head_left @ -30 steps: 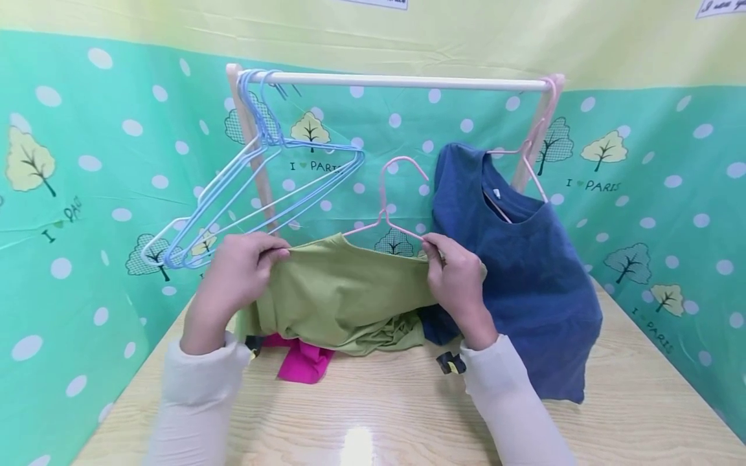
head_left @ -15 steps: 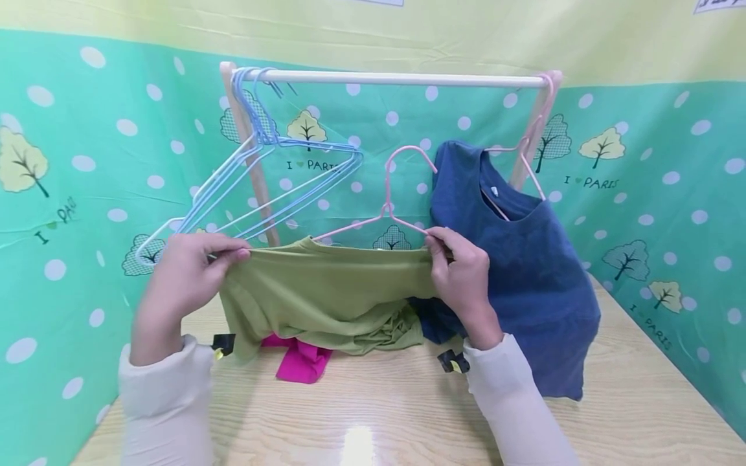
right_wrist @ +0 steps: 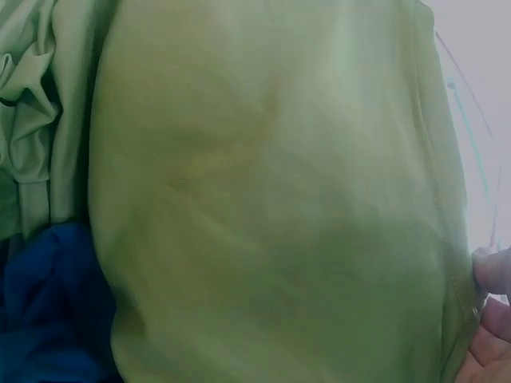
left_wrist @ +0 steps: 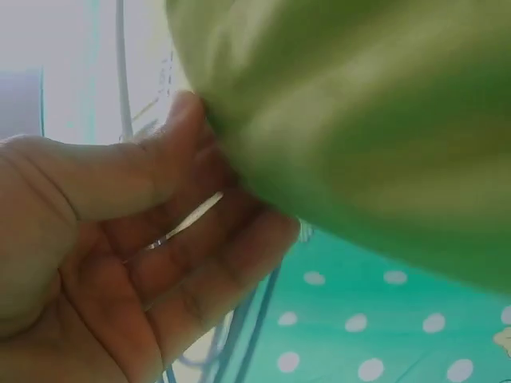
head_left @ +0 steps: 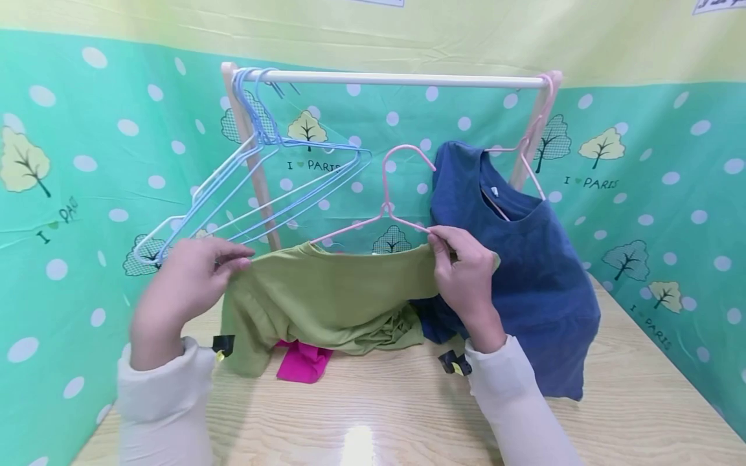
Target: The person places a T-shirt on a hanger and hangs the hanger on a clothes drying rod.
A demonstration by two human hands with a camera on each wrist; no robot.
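Observation:
An olive-green shirt (head_left: pixel 344 285) is spread between my two hands, its lower part bunched on the table. Out of its neckline rises a pink hanger (head_left: pixel 384 208), hook upward and its lower part hidden inside the cloth. My left hand (head_left: pixel 186 278) pinches the shirt's left shoulder between thumb and fingers; the left wrist view shows the thumb (left_wrist: pixel 172 148) against the cloth edge. With thumb and forefinger, my right hand (head_left: pixel 469 275) pinches the right shoulder where the hanger's arm enters. The right wrist view is mostly filled by the green fabric (right_wrist: pixel 279 183).
A rack with a white rod (head_left: pixel 402 79) stands behind. Several blue and white hangers (head_left: pixel 265 139) hang at its left end. On the right, a navy shirt (head_left: pixel 519 278) hangs from another pink hanger (head_left: pixel 533 139). Magenta cloth (head_left: pixel 304 364) lies on the wooden table (head_left: pixel 326 421).
My left hand has moved left, drawing the shirt's shoulder outward, and then eased slightly back. The left sleeve now hangs lower. The hanger's hook has shifted slightly right and up; my right hand stays nearly still.

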